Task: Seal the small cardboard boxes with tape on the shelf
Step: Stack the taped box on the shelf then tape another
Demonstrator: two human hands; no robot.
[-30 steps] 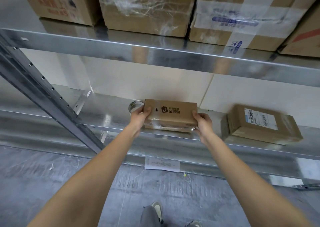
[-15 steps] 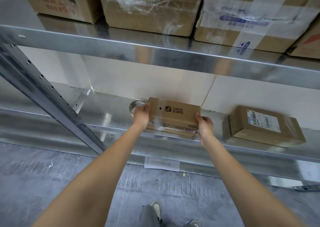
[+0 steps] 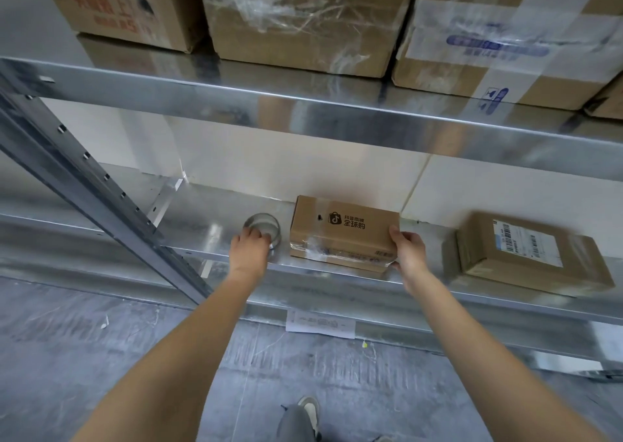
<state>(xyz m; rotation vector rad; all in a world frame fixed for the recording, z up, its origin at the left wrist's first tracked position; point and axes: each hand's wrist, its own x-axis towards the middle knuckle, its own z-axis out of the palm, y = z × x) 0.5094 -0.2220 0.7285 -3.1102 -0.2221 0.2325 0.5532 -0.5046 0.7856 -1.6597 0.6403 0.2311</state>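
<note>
On the metal shelf (image 3: 215, 225), a labelled parcel (image 3: 529, 252) lies at three o'clock of the printed small cardboard box (image 3: 340, 229), whose right end the right hand (image 3: 406, 247) grips, while the left hand (image 3: 251, 246) curls over the clear tape roll (image 3: 264, 231) at the box's nine o'clock.

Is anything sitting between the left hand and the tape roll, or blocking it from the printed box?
Nothing visible. The left hand already reaches the tape roll, its fingers over the near rim. Only bare shelf separates the roll from the printed box, which the right hand grips at its right end.
</note>
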